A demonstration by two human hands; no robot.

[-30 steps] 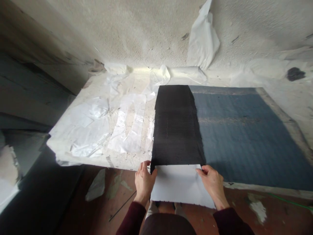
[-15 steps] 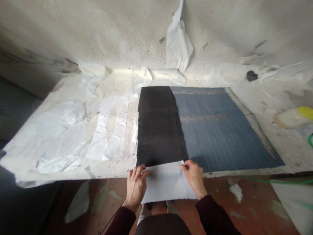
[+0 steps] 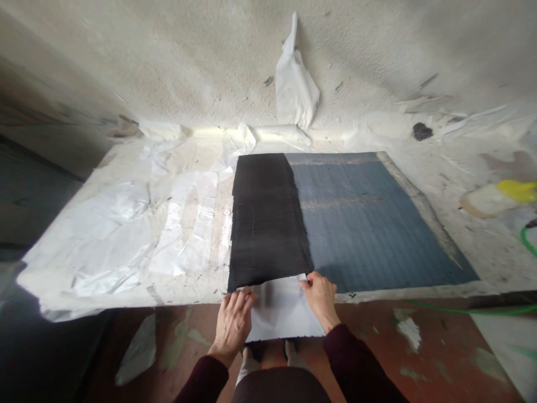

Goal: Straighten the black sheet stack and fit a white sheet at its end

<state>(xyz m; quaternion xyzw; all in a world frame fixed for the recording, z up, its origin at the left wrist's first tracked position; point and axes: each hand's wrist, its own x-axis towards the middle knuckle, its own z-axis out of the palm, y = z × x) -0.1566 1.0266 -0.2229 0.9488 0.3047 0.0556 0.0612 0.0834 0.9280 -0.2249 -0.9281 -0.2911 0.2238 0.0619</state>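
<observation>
The white sheet [image 3: 283, 310], dark-specked along its lower edge, hangs at the near end of the ribbed black strip [image 3: 268, 221], fingers of the right hand [image 3: 322, 296] and left hand [image 3: 232, 322] pinching its 2 upper corners, the left covering more than 1 second ago.

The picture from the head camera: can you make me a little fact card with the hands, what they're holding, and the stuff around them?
Left hand: fingers curled over the far left corner of the white sheet
Right hand: pinching the white sheet's far right corner
White sheet: spans between the hands, at the table's near edge
Black section: just beyond the white sheet, with fine lines
Blue-grey sheet: right of the black section
Clear film pieces: on the table, to the left
Floor: reddish, with pale patches
</observation>
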